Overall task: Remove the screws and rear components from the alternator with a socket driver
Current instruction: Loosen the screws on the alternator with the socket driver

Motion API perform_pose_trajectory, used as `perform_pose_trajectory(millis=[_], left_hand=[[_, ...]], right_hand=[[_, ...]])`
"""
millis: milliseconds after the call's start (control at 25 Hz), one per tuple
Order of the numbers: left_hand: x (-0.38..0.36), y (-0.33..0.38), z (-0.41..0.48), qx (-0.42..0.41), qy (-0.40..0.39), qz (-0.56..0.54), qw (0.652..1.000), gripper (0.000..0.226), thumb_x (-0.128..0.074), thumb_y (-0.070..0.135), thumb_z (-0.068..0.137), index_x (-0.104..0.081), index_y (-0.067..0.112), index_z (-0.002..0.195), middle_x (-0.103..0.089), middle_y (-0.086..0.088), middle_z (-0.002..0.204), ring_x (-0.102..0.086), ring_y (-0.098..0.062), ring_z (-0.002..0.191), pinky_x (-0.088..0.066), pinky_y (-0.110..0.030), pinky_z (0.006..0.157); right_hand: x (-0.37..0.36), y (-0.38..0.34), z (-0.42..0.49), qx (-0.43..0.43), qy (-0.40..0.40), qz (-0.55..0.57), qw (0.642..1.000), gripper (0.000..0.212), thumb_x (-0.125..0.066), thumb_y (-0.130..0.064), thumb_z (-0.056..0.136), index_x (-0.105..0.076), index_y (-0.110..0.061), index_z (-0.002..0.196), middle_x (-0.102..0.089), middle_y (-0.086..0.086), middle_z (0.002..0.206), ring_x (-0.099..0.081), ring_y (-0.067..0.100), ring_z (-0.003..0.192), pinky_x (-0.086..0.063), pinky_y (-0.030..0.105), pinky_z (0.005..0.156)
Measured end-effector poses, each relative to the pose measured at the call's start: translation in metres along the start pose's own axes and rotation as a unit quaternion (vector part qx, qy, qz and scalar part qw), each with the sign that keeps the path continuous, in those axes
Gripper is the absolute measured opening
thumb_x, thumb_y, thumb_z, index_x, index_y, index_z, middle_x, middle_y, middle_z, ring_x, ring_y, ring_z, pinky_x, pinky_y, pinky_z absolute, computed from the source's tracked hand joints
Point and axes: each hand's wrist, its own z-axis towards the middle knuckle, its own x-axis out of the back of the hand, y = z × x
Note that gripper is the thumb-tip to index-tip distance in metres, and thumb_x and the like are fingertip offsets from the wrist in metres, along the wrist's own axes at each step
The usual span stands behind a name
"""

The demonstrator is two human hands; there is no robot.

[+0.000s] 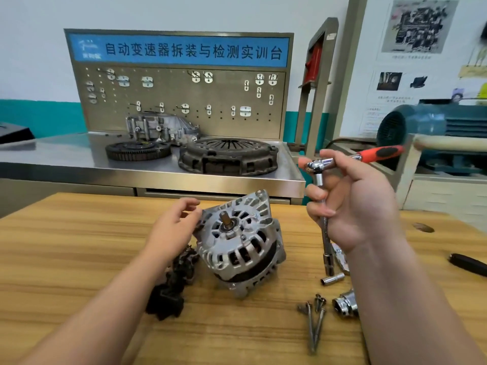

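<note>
A silver alternator point(243, 246) lies tilted on the wooden table point(79, 246), shaft end facing up. My left hand point(174, 227) touches its upper left edge with relaxed fingers. My right hand point(358, 201) grips the socket driver point(325, 233), a ratchet with a red and black handle and a long extension pointing down, held above the table to the right of the alternator. A black rear component point(171, 285) lies left of the alternator. Long screws point(315, 325) lie at the front right.
A loose socket point(332, 279), a chrome pulley part point(345, 305) and a black tool point(467, 264) lie on the table's right side. Behind stands a steel bench point(158, 167) with a clutch cover point(228, 155), a flywheel point(138, 150) and a pegboard.
</note>
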Motion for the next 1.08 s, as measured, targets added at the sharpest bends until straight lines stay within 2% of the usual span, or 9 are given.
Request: perform_pose_trajectory(millis=[80,120,200,360,520,640,760,880,1080], left_hand=[[-0.004,-0.011,0.011,0.018,-0.075,0.011,0.997,0.027,-0.048,0.032,0.095,-0.053,0.034,0.122,-0.057,0.01,0.113,-0.055,-0.014,0.109,-0.047,-0.022,0.085],[-0.006,-0.013,0.017,0.019,-0.106,0.016,0.994,0.033,-0.047,0.035,0.096,-0.049,0.037,0.128,-0.054,0.011,0.12,-0.052,-0.012,0.112,-0.045,-0.028,0.09],[-0.011,-0.011,0.024,0.02,-0.143,0.016,0.989,0.036,-0.045,0.037,0.096,-0.046,0.037,0.132,-0.051,0.014,0.125,-0.051,-0.008,0.113,-0.044,-0.026,0.087],[-0.019,-0.015,0.026,-0.016,-0.104,0.044,0.993,0.031,-0.041,0.031,0.098,-0.056,0.027,0.125,-0.054,0.007,0.125,-0.048,-0.009,0.116,-0.037,-0.029,0.098],[-0.018,-0.02,0.026,-0.036,-0.104,0.08,0.991,0.032,-0.039,0.034,0.098,-0.054,0.027,0.125,-0.052,0.01,0.121,-0.043,-0.004,0.111,-0.033,-0.025,0.091],[-0.017,-0.023,0.027,-0.026,-0.113,0.069,0.991,0.032,-0.04,0.037,0.097,-0.054,0.03,0.124,-0.053,0.011,0.123,-0.046,-0.004,0.11,-0.036,-0.026,0.093],[-0.016,-0.019,0.031,0.01,-0.117,0.007,0.993,0.021,-0.045,0.035,0.095,-0.063,0.032,0.106,-0.064,0.013,0.107,-0.059,-0.007,0.098,-0.05,-0.036,0.089],[-0.017,-0.018,0.035,0.043,-0.104,-0.049,0.992,0.021,-0.047,0.03,0.095,-0.067,0.029,0.089,-0.07,0.012,0.087,-0.066,-0.008,0.083,-0.055,-0.037,0.079],[-0.014,-0.022,0.036,0.11,-0.095,-0.169,0.975,0.029,-0.04,0.025,0.099,-0.068,0.027,0.094,-0.071,0.004,0.094,-0.067,-0.015,0.087,-0.054,-0.034,0.079]], right_hand=[[-0.003,0.008,0.0,-0.002,0.0,-0.005,1.0,0.01,-0.045,-0.022,0.096,-0.052,-0.016,0.092,-0.071,0.01,0.078,-0.038,0.01,0.039,-0.023,0.014,0.033],[-0.004,0.012,0.001,-0.001,0.003,-0.008,1.0,0.01,-0.046,-0.021,0.096,-0.052,-0.016,0.091,-0.071,0.011,0.078,-0.038,0.011,0.038,-0.024,0.014,0.033],[-0.005,0.016,0.002,0.001,0.01,-0.012,1.0,0.01,-0.046,-0.02,0.095,-0.051,-0.015,0.089,-0.07,0.012,0.076,-0.037,0.011,0.036,-0.023,0.013,0.032],[-0.003,0.021,0.006,0.013,0.025,-0.015,1.0,0.009,-0.045,-0.019,0.093,-0.049,-0.013,0.087,-0.067,0.012,0.069,-0.033,0.011,0.036,-0.021,0.014,0.031],[-0.003,0.026,0.009,0.037,0.031,-0.023,0.999,0.01,-0.044,-0.02,0.091,-0.049,-0.014,0.085,-0.06,0.01,0.06,-0.029,0.011,0.035,-0.021,0.015,0.032],[-0.009,0.026,0.018,0.062,0.026,-0.011,0.998,0.019,-0.043,-0.027,0.093,-0.051,-0.017,0.079,-0.048,0.004,0.053,-0.027,0.01,0.035,-0.019,0.015,0.033],[-0.028,0.017,0.041,0.092,-0.018,-0.011,0.996,0.024,-0.043,-0.031,0.096,-0.052,-0.017,0.078,-0.043,0.0,0.051,-0.029,0.009,0.035,-0.022,0.015,0.033],[-0.058,0.015,0.073,0.098,-0.086,-0.003,0.991,0.029,-0.043,-0.032,0.095,-0.057,-0.019,0.074,-0.042,-0.001,0.052,-0.029,0.009,0.037,-0.022,0.015,0.033],[-0.09,0.047,0.113,0.07,-0.116,-0.059,0.989,0.036,-0.04,-0.029,0.099,-0.056,-0.014,0.07,-0.037,-0.001,0.049,-0.023,0.009,0.037,-0.015,0.016,0.036]])
